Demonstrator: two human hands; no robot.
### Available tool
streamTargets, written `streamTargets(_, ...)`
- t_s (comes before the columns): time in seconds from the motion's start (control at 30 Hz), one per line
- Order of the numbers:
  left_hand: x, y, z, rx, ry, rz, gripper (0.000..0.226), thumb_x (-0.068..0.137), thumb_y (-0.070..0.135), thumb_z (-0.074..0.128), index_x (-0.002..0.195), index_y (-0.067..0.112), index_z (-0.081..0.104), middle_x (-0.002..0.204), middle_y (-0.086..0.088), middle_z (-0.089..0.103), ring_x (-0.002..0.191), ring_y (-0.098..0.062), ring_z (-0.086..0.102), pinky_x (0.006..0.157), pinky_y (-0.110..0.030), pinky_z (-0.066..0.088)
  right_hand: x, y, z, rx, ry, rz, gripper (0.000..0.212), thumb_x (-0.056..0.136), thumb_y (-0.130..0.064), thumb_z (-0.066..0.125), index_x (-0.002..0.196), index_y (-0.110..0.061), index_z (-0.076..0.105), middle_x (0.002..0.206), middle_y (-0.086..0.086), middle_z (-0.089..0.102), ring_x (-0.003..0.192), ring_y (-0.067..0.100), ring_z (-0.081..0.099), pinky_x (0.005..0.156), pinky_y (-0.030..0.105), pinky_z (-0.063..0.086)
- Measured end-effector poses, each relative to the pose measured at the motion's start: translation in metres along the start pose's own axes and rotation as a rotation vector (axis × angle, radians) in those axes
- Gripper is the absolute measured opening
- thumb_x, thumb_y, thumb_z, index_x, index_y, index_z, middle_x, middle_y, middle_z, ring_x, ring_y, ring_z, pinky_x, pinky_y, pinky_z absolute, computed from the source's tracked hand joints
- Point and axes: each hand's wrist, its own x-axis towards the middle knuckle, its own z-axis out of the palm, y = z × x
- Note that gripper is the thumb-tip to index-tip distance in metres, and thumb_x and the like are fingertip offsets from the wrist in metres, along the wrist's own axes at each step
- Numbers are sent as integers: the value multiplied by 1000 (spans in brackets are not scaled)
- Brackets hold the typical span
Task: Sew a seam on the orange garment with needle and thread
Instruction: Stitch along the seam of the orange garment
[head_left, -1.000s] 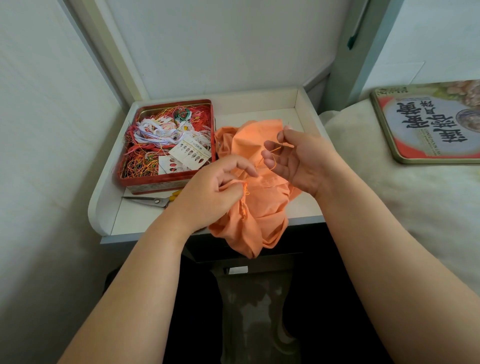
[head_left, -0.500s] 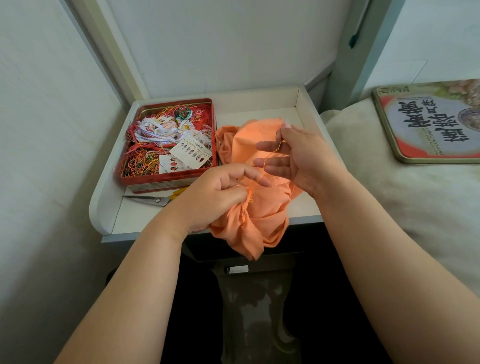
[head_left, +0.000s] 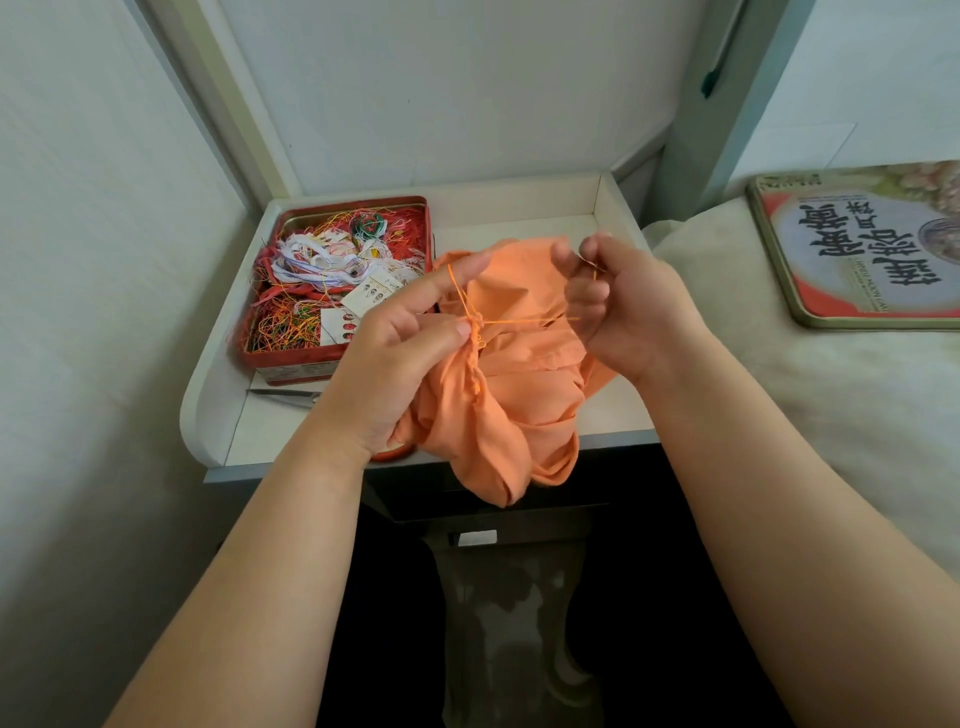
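Head view shows two bare hands working over one crumpled orange cotton garment (head_left: 498, 410), which lies bunched on the front edge of one white rimmed tabletop (head_left: 519, 208) and hangs over it. The left hand (head_left: 395, 358) pinches a gathered fold of the fabric under the thumb, index finger extended. The right hand (head_left: 623, 306) has curled fingers pinching one thin needle (head_left: 586, 258); one orange thread (head_left: 524, 320) runs taut from the fold to that hand. One red rectangular tin (head_left: 332, 358) holds tangled multicoloured threads and two needle cards. One pair of scissors (head_left: 285, 395) lies beside it. One printed tin lid (head_left: 779, 291) bears Chinese characters; the small lettering is illegible.
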Motion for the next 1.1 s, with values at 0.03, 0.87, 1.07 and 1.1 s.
streamTargets(0.03,0,-1,0,15,24,3,43,95,-1,48,130,21,60,47,6,37,43,-6,35,50,-14,35,-2,0,1,-239,-9,-39,25,102,-15,35,78,-15,40,77,8,70,34,8,33,33,17,27)
streamTargets(0.87,6,-2,-2,140,307,39,7,70,24,75,66,29,73,79,10,75,83,-8,71,79,-22,53,-5,6,3,-639,-23,-197,33,105,-23,31,77,-14,44,51,5,58,34,13,31,36,19,25)
streamTargets(1.07,7,-6,-2,261,305,-7,33,74,18,79,75,17,47,71,1,71,81,-23,72,78,-33,54,-11,10,7,-792,-25,-225,32,106,-22,30,78,-13,44,48,3,56,32,13,37,36,20,28)
streamTargets(1.1,7,-6,-2,268,293,-14,38,73,20,80,76,18,42,69,3,71,82,-23,72,81,-35,53,-12,11,8,-821,-29,-225,32,106,-22,30,79,-12,45,48,2,56,33,13,39,36,20,30)
